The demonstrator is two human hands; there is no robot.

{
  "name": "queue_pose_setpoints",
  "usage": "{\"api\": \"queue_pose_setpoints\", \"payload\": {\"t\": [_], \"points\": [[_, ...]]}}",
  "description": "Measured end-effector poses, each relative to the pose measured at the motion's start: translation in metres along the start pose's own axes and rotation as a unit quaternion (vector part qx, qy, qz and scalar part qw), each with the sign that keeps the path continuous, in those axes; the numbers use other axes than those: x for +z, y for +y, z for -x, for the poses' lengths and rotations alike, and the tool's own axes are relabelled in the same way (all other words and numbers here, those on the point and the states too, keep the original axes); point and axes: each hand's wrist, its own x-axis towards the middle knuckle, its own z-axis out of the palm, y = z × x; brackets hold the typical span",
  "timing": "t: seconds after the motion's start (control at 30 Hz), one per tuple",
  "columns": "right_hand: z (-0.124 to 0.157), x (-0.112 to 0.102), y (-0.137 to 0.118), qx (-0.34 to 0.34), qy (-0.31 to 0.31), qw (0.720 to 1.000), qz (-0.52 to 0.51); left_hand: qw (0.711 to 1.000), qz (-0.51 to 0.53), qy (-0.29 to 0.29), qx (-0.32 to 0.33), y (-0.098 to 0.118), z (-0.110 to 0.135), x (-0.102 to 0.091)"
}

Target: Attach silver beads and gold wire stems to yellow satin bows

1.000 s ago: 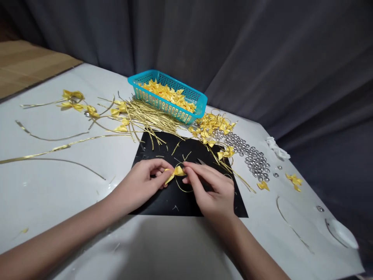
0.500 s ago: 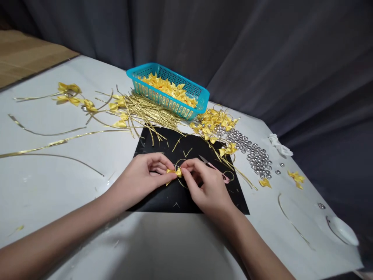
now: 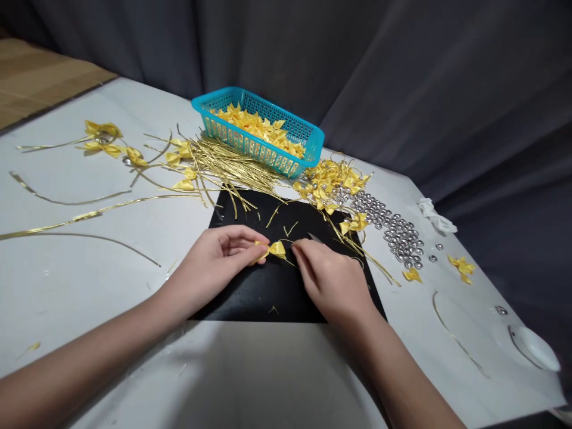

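My left hand (image 3: 227,250) pinches a yellow ribbon bow (image 3: 277,249) between thumb and fingers, just above the black mat (image 3: 250,298). Thin gold cord (image 3: 289,261) runs from the bow toward my right hand (image 3: 328,268). That hand is closed, its thumb and forefinger pressed together on the cord. The fingertips hide exactly where the cord is gripped. Behind the right knuckles shows the blade of a pair of scissors (image 3: 315,237); the hand covers the rest. Short cord scraps (image 3: 290,228) lie on the mat.
A teal basket (image 3: 263,143) of yellow bows stands at the back. Before it lies a pile of gold cords (image 3: 232,164). Finished-looking bows (image 3: 333,176) and silver beads (image 3: 397,232) spread rightward. A white dish (image 3: 534,348) sits near the right edge, grey curtain (image 3: 357,71) behind.
My right hand has moved right, away from the bow, drawing out the cord. The bow now shows more fully in my left fingers, and the right hand covers the scissors' pink handle.
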Motion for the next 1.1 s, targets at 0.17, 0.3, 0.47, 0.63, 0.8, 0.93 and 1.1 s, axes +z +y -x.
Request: {"api": "queue_pose_setpoints", "payload": {"t": [0.17,0.3,0.47,0.63,0.8,0.93,1.1], "points": [[0.002,-0.007,0.001,0.016,0.126,0.983,-0.133,0.999,0.026,0.019,-0.019,0.001,0.002,-0.001],[0.004,-0.012,-0.006,-0.011,0.151,0.971,-0.184,0.999,0.017,0.006,-0.036,0.003,0.002,0.0],[0.006,-0.008,-0.014,-0.071,0.162,0.965,-0.195,1.0,-0.012,-0.005,-0.026,0.006,0.003,0.0],[0.007,-0.003,-0.016,-0.089,0.179,0.962,-0.185,0.999,-0.03,-0.011,-0.022,0.006,0.003,0.0],[0.007,-0.006,-0.017,-0.038,0.15,0.968,-0.196,0.999,-0.016,0.003,-0.036,0.003,0.001,0.0],[0.007,-0.006,-0.016,-0.057,0.122,0.971,-0.2,0.999,-0.014,-0.002,-0.034,0.003,0.003,-0.001],[0.007,-0.005,-0.017,-0.061,0.08,0.972,-0.211,0.999,-0.027,0.001,-0.042,0.005,0.004,0.0]]}}
